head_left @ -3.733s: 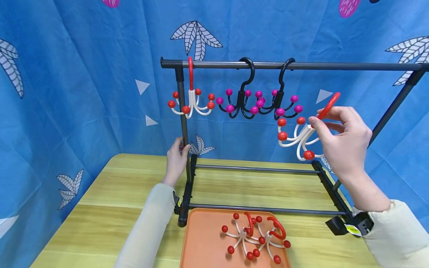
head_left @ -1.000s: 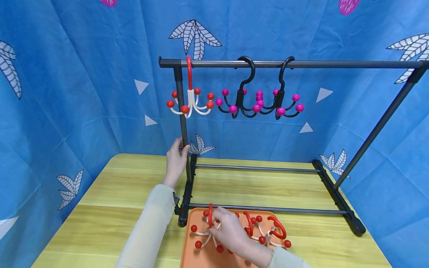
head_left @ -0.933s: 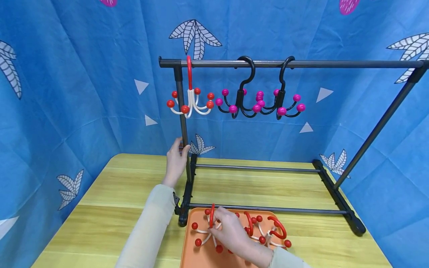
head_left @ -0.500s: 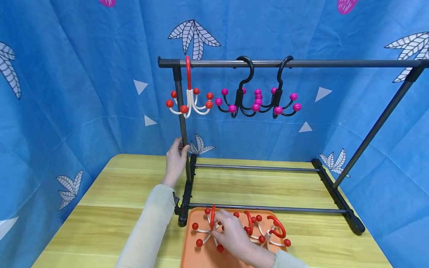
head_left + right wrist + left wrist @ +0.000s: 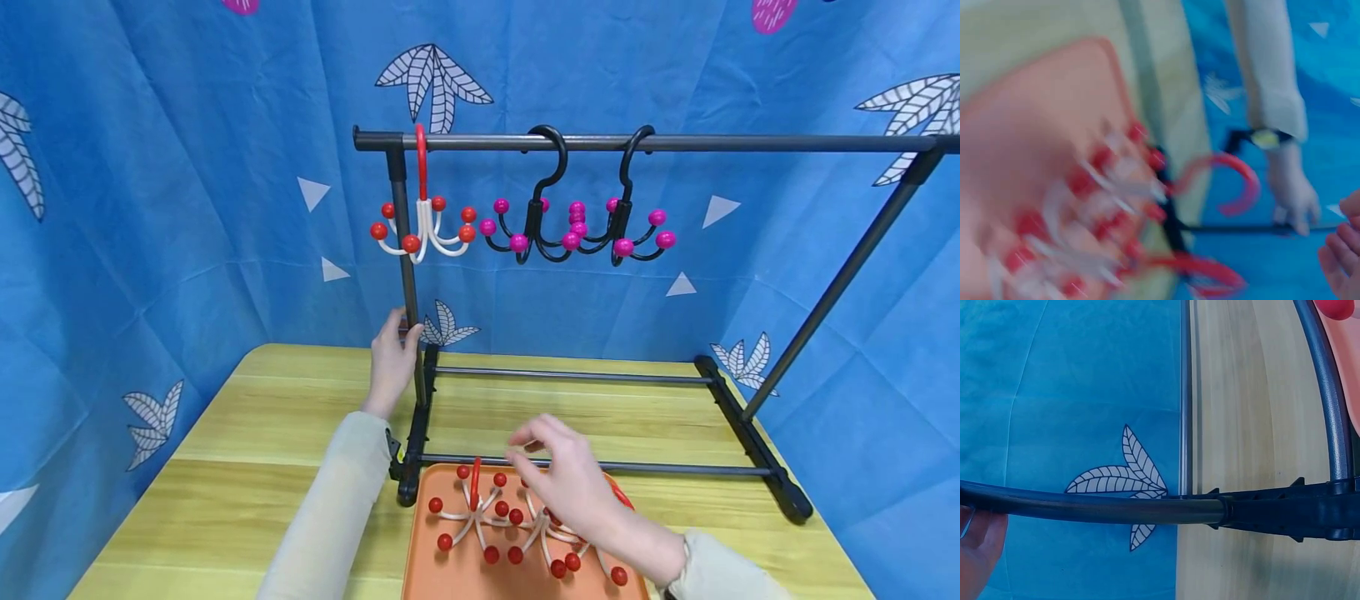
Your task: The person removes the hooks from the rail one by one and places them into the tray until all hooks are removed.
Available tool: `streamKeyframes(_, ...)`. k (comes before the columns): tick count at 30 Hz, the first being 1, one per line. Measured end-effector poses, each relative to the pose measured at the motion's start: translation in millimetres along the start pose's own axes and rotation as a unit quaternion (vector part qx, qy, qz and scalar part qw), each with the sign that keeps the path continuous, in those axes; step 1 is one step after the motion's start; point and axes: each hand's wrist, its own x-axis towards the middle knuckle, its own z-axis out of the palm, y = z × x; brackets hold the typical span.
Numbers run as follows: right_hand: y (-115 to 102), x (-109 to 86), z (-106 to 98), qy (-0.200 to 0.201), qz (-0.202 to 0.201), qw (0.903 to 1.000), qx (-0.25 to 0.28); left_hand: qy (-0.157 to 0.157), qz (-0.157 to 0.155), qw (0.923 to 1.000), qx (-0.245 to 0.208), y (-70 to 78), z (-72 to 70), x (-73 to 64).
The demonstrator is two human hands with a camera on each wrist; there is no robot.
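My left hand [image 5: 392, 367] grips the left upright [image 5: 409, 292] of a black garment rack; in the left wrist view its fingers [image 5: 988, 540] lie against the pole. Over the orange tray [image 5: 442, 579], my right hand [image 5: 566, 477] hovers with fingers loosely bent and nothing in them. Several white octopus hangers with red hooks and red ball tips lie in the tray. The leftmost one [image 5: 476, 487] stands hook up; the hand and forearm partly cover the others. In the blurred right wrist view, red hooks [image 5: 1244, 181] stick out past the tray's edge.
From the rack's top rail [image 5: 750, 143] hang one red-and-white hanger [image 5: 423, 218] at the left end and two black hangers with pink tips, a middle one [image 5: 536, 221] and a right one [image 5: 620, 221]. The rack's lower bar [image 5: 675, 469] runs just behind the tray.
My right hand has brought a red-and-white hanger down from beside the rack's right side into the tray's left part, let it go, and moved up and right. The left hand stays on the upright.
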Motion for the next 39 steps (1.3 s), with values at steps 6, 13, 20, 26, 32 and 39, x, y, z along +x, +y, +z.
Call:
streamKeyframes(6,-0.2,41.4,-47.5,0.098,-0.088,0.9900,-0.050,0.001,0.000,1.0000,-0.005,-1.1,0.5,-0.4)
streamKeyframes(13,-1.0,77.2,-87.8,0.162,-0.133,0.9722,-0.105,-0.001,0.000,1.0000,-0.003,-1.2,0.2,0.8)
streamKeyframes(20,-3.4,109.7,-123.7,0.206,-0.121,0.9585,-0.155,0.000,0.002,1.0000,-0.002,0.1,-0.5,0.2)
streamKeyframes(26,1.7,132.3,-147.0,0.247,-0.063,0.9537,-0.160,0.001,0.004,1.0000,-0.003,1.0,-0.6,0.4)
streamKeyframes(32,9.9,150.7,-152.1,0.250,-0.005,0.9556,-0.157,0.001,0.008,1.0000,-0.001,0.6,-0.5,0.7)
streamKeyframes(39,10.3,173.2,-153.6,0.242,0.059,0.9575,-0.146,0.001,0.005,1.0000,0.003,-1.2,-0.3,0.1)
